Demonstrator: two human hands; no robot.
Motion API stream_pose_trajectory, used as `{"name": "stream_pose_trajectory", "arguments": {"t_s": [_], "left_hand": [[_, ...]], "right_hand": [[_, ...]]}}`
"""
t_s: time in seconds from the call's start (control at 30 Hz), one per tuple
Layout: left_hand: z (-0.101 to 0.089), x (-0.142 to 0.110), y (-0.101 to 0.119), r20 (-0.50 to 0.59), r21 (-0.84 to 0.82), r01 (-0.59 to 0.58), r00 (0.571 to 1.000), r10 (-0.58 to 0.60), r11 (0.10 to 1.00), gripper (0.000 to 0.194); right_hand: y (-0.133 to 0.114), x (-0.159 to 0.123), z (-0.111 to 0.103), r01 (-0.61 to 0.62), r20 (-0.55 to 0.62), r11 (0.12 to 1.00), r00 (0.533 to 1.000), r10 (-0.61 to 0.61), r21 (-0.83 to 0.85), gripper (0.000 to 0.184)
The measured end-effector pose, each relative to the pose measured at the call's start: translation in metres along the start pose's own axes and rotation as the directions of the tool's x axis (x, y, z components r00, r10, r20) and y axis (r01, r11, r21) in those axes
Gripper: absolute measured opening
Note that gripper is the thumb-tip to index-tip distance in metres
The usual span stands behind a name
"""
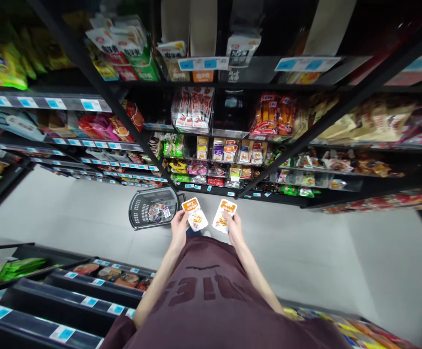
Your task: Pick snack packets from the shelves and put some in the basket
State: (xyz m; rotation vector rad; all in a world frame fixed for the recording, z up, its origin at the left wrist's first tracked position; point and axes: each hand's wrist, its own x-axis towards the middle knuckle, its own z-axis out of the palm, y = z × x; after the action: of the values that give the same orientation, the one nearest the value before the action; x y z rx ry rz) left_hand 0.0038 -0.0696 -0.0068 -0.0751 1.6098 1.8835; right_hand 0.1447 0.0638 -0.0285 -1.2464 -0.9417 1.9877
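Note:
My left hand (179, 226) grips a white and orange snack packet (196, 219) by its left edge. In my right hand (234, 226) is a second snack packet (219, 220) of the same colours, with fingers laid over its right side. Both packets are held apart, in front of my body, their printed faces upward. Just left of my left hand stands a dark grey shopping basket (135, 206) on the floor, its handle by my wrist. Several small packets (157, 212) lie inside it.
A tall black shelf unit (232, 194) with packaged snacks runs across the front, its slanted uprights reaching toward me. More packets in bins (224, 150) fill its lower tiers. Behind me on the left is another shelf (32, 295) with price tags. Pale floor (290, 242) lies between.

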Motion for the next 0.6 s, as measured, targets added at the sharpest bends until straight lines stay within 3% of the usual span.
{"name": "stream_pose_trajectory", "arguments": {"t_s": [0.23, 0.37, 0.47, 0.6], "left_hand": [[0.004, 0.027, 0.002, -0.130, -0.035, 0.047, 0.990, -0.051, 0.998, 0.037], [0.016, 0.042, 0.003, -0.135, -0.062, 0.109, 0.984, -0.117, 0.992, 0.040], [0.029, 0.059, 0.002, -0.115, -0.059, 0.115, 0.986, -0.121, 0.992, 0.042], [0.053, 0.090, 0.004, -0.043, -0.059, 0.100, 0.994, -0.103, 0.993, 0.042]], "right_hand": [[-0.006, 0.015, 0.002, 0.003, -0.037, 0.998, 0.999, -0.005, -0.064, 0.052], [-0.004, 0.035, 0.005, 0.015, -0.023, 0.999, 1.000, -0.016, -0.050, 0.047], [-0.009, 0.065, 0.008, 0.056, -0.024, 0.997, 0.998, -0.057, -0.060, 0.044], [-0.026, 0.128, 0.014, 0.138, -0.018, 0.985, 0.990, -0.141, -0.103, 0.045]]}}
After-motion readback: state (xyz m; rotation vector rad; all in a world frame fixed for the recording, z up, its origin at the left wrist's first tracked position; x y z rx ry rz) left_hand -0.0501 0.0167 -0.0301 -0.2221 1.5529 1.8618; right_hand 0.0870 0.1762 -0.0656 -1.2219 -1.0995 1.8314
